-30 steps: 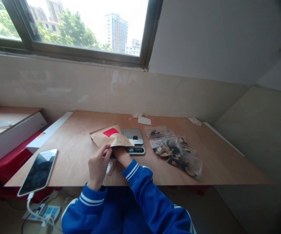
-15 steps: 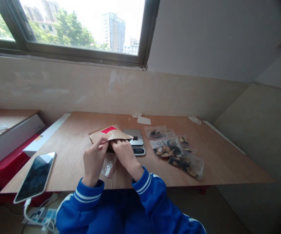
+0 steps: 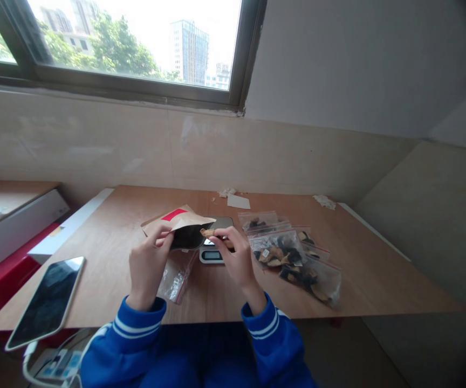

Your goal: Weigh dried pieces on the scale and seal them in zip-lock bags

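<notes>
We're in bright blue long sleeves, left sleeve (image 3: 114,358) and right sleeve (image 3: 283,353), same colour both sides. Each ends in a snug blue cuff at the wrist: left cuff (image 3: 158,309), right cuff (image 3: 252,311). We count two thin white stripes ringing each, parallel, blue between. White trim (image 3: 95,337) runs along our left sleeve's outer side; a white patch (image 3: 283,313) shows just behind our right cuff. Fabric looks matte, loose, creased; weave too small to tell. Our lap (image 3: 204,355) is darker blue cloth, folds mostly in shadow. Left hand (image 3: 148,267) and right hand (image 3: 239,261) bare.
</notes>
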Demonstrator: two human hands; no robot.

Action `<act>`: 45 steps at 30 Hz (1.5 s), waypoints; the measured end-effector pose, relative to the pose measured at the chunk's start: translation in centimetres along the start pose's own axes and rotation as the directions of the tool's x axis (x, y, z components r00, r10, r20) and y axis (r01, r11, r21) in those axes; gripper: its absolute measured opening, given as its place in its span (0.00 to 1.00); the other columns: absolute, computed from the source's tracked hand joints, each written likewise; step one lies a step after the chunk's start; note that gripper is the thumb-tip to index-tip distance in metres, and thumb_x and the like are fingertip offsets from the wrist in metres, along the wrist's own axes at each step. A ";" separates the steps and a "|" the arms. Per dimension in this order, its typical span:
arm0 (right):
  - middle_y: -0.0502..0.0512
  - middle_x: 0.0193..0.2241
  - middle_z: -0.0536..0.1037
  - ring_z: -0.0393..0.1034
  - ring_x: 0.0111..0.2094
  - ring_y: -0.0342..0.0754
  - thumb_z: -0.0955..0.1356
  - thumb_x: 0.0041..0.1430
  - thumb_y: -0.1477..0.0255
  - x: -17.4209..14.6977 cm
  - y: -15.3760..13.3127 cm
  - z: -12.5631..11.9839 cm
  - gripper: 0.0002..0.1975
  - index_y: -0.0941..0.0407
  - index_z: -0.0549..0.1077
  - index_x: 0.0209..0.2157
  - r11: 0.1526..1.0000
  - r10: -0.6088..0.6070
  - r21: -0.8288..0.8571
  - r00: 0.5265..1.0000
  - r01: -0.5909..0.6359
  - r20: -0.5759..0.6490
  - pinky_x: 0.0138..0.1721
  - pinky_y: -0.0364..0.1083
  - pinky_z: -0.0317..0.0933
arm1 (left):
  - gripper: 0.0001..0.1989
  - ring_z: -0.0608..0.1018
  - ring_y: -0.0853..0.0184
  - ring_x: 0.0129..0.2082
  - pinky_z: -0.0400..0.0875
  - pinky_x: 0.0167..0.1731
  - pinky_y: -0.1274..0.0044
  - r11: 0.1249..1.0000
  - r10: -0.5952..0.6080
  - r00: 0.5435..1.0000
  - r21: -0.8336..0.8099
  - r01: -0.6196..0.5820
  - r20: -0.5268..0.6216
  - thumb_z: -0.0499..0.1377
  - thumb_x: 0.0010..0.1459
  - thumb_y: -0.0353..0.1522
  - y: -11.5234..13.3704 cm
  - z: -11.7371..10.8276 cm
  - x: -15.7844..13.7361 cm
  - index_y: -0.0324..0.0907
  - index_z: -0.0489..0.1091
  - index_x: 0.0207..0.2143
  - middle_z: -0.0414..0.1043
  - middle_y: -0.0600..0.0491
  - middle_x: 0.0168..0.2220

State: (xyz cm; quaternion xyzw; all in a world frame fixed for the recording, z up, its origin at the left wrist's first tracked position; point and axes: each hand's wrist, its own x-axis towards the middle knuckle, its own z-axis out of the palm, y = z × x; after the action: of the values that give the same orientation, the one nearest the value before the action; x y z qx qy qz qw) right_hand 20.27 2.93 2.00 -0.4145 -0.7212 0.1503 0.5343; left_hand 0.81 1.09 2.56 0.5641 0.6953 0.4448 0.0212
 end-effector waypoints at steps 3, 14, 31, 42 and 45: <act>0.54 0.31 0.75 0.71 0.35 0.48 0.65 0.63 0.60 -0.5 2.7 -0.5 0.13 0.54 0.73 0.33 0.997 0.082 0.019 0.982 -0.079 -0.168 0.39 0.46 0.65 | 0.07 0.82 0.65 0.32 0.68 0.29 0.79 1.000 -0.026 0.999 -0.001 0.026 -0.046 0.57 0.58 0.39 -0.6 -0.5 0.6 0.49 0.74 0.35 0.79 0.59 0.29; 0.56 0.35 0.77 0.72 0.39 0.49 0.64 0.63 0.68 0.1 10.4 4.1 0.10 0.56 0.75 0.33 0.963 0.255 -0.126 0.955 -0.237 0.153 0.40 0.45 0.63 | 0.08 0.82 0.66 0.30 0.69 0.28 0.81 0.999 -0.018 0.997 -0.042 0.015 -0.076 0.58 0.57 0.41 -1.6 -1.4 0.6 0.48 0.74 0.34 0.79 0.60 0.29; 0.55 0.28 0.78 0.70 0.28 0.47 0.63 0.59 0.54 5.0 14.6 3.5 0.21 0.57 0.75 0.31 0.927 0.362 0.056 0.923 -0.371 0.130 0.31 0.43 0.60 | 0.08 0.82 0.66 0.31 0.69 0.28 0.82 0.998 -0.021 0.998 -0.058 0.018 -0.053 0.58 0.57 0.41 -2.1 -1.3 0.3 0.49 0.74 0.33 0.79 0.61 0.28; 0.50 0.21 0.71 0.66 0.25 0.44 0.62 0.57 0.49 7.8 17.0 8.4 0.26 0.58 0.75 0.29 0.917 0.307 0.169 0.910 -0.361 0.280 0.27 0.42 0.59 | 0.08 0.82 0.66 0.30 0.70 0.25 0.82 0.998 0.025 0.998 -0.064 -0.028 -0.052 0.58 0.56 0.41 -2.2 -1.4 0.1 0.49 0.74 0.32 0.79 0.62 0.27; 0.51 0.23 0.72 0.66 0.27 0.45 0.59 0.60 0.50 7.5 17.8 7.6 0.27 0.58 0.75 0.32 0.917 0.321 0.166 0.919 -0.362 0.231 0.29 0.43 0.60 | 0.09 0.82 0.66 0.30 0.70 0.26 0.82 0.998 0.020 0.999 -0.059 -0.023 -0.051 0.58 0.56 0.42 -2.5 -1.6 0.1 0.49 0.74 0.33 0.79 0.62 0.27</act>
State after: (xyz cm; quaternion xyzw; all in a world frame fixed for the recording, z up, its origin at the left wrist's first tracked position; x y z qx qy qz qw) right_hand 20.61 21.22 -7.83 -0.4602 -0.6676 0.3558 0.4648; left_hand -1.99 0.30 1.95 0.5592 0.6762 0.4795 0.0158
